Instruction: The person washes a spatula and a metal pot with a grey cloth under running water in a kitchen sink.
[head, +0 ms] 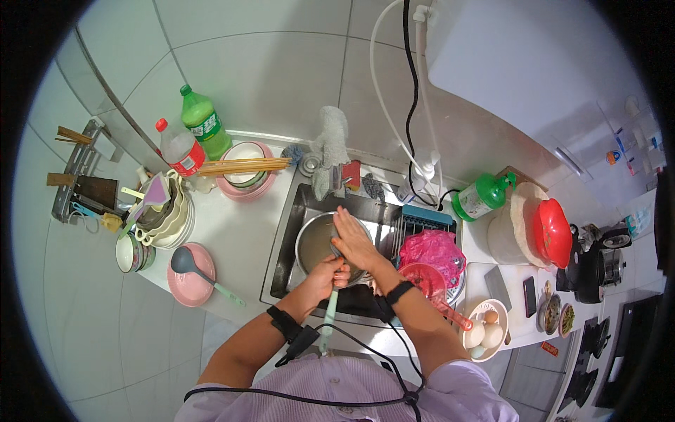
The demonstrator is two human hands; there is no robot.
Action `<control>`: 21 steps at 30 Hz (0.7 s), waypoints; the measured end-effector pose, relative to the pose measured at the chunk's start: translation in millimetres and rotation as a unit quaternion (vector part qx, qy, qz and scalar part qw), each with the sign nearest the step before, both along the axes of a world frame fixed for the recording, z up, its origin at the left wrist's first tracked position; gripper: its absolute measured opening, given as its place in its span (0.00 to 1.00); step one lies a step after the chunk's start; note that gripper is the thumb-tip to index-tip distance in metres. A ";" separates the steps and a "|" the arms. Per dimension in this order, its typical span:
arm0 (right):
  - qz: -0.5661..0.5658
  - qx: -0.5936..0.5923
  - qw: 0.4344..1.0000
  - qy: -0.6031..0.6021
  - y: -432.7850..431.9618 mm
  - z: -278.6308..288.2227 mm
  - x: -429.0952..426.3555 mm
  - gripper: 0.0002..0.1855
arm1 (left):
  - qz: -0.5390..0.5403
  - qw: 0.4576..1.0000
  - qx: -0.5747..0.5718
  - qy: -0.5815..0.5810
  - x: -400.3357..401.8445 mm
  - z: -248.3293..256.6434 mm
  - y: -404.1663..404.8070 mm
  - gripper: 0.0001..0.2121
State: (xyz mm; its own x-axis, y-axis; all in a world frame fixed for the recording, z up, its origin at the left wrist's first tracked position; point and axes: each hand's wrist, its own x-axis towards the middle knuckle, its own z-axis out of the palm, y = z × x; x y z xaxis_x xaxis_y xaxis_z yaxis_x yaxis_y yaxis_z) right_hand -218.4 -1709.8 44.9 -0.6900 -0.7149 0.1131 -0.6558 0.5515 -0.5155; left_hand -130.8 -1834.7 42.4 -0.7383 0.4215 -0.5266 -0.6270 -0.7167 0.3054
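A round metal pan (316,242) with a pale green handle (329,314) sits in the steel sink (279,248), with cloudy liquid in it. Over the pan's near rim, my left hand (329,277) has its fingers curled against a dark, narrow thing that I cannot make out. My right hand (354,240) lies nearly flat over that same thing, its fingers extended towards the faucet. The faucet (333,137) is wrapped in a light cloth and stands behind the sink. The hands are close together, and they partly hide the pan.
Left: a pink plate (187,295) with a grey ladle (184,261), stacked bowls (182,211), chopsticks (245,166) and bottles (208,124). Right: a pink bag (430,253), a red strainer (424,279), a bowl of eggs (503,316), a cleaver (497,287) and a phone (530,297). Black cables cross my front.
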 end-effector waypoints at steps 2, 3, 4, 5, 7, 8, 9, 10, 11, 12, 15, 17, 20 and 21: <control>0.014 -0.020 1.000 0.004 -5.1 -5.3 -0.8 0.30 | 0.042 0.999 -0.023 -0.014 2.4 1.2 6.1 0.05; 0.056 -0.028 0.998 0.006 -12.6 -13.5 4.6 0.29 | 0.057 0.998 -0.025 0.021 1.0 -5.8 -0.1 0.07; 0.127 -0.075 0.989 -0.026 -17.5 -6.1 22.5 0.29 | 0.095 0.992 -0.075 0.024 1.8 -8.0 -9.1 0.07; 0.115 -0.080 0.987 -0.079 -8.0 -27.4 29.5 0.29 | 0.116 0.986 -0.114 0.032 -4.0 -5.6 -5.1 0.08; 0.098 -0.203 0.936 -0.270 -2.1 -2.2 45.9 0.34 | 0.091 0.992 -0.084 0.020 3.2 -19.4 -16.2 0.07; 0.089 -0.214 0.916 -0.328 2.7 -0.6 42.4 0.34 | 0.096 0.993 -0.063 0.011 5.1 -19.8 -16.0 0.06; 0.079 -0.156 0.937 -0.303 7.9 7.9 38.9 0.32 | 0.101 0.994 -0.040 0.003 7.3 -20.2 -15.0 0.06; 0.062 -0.151 0.962 -0.219 0.9 18.4 37.5 0.31 | 0.101 0.995 -0.015 0.000 4.5 -15.4 -11.2 0.06; 0.042 -0.146 0.979 -0.132 -6.9 24.0 35.4 0.30 | 0.098 0.995 -0.031 0.005 5.4 -10.8 -7.4 0.06; 0.035 -0.145 0.988 -0.040 -9.2 10.5 28.2 0.27 | 0.099 0.995 -0.016 0.000 1.4 -13.9 -5.1 0.06; 0.121 -0.129 0.977 -0.120 -16.6 21.4 39.6 0.24 | 0.166 0.980 -0.106 -0.025 -6.7 -17.3 -8.7 0.07; 0.111 -0.172 0.967 -0.155 -6.5 26.1 43.7 0.21 | 0.126 0.988 -0.089 -0.007 2.2 -2.7 -22.9 0.05; 0.076 -0.128 0.986 -0.080 17.8 10.2 35.7 0.22 | 0.144 0.988 -0.064 -0.007 -1.1 3.2 -20.0 0.06; 0.060 -0.115 0.990 -0.048 20.2 9.9 32.0 0.23 | 0.144 0.987 -0.066 0.001 -2.9 15.5 -19.9 0.07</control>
State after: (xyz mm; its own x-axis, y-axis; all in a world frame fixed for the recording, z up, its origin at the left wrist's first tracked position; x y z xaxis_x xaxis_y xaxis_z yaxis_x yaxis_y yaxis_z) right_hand -186.4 -1689.6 54.8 -0.6177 -0.7549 0.2204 -0.6512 0.3339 -0.6815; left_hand -133.7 -1854.6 57.9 -0.8182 0.1219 -0.5619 -0.4031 -0.8184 0.4094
